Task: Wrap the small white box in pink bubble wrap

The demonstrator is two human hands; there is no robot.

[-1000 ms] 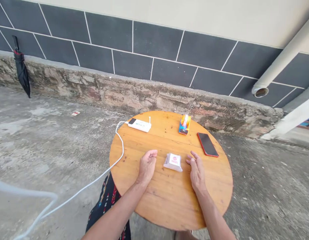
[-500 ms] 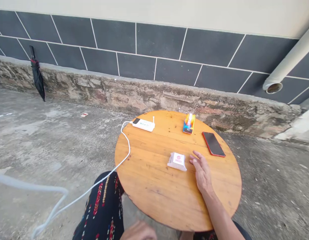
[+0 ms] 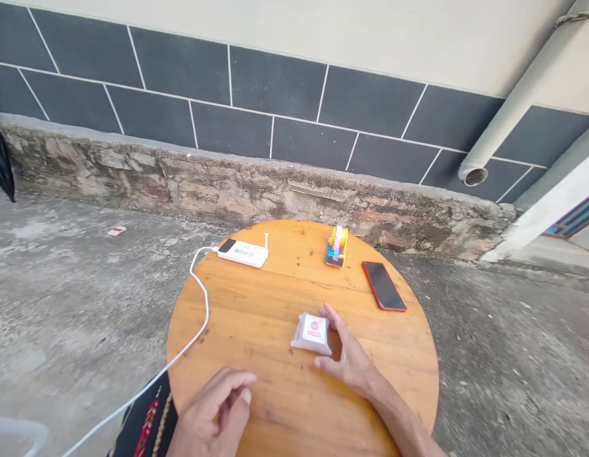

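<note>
A small white box with a pink print, wrapped in clear plastic (image 3: 312,334), lies on the round wooden table (image 3: 256,298). Close at its right side is my right hand (image 3: 346,355), thumb and fingers spread apart around that edge and not closed on it. Over the near left part of the table hovers my left hand (image 3: 216,406). Its index finger and thumb stand apart with nothing between them, while the other fingers curl partly out of sight.
A white power strip or adapter-like device (image 3: 243,252) with a white cable (image 3: 206,298) lies at the table's far left. Behind the package stands a yellow and blue tape dispenser (image 3: 337,246). A red-edged phone (image 3: 384,285) rests at right. A black umbrella (image 3: 0,158) leans against the wall.
My left hand has risen from below the table edge to over the tabletop. My right hand has moved closer to the wrapped box, its thumb now near the box's front corner. The view has shifted right.
</note>
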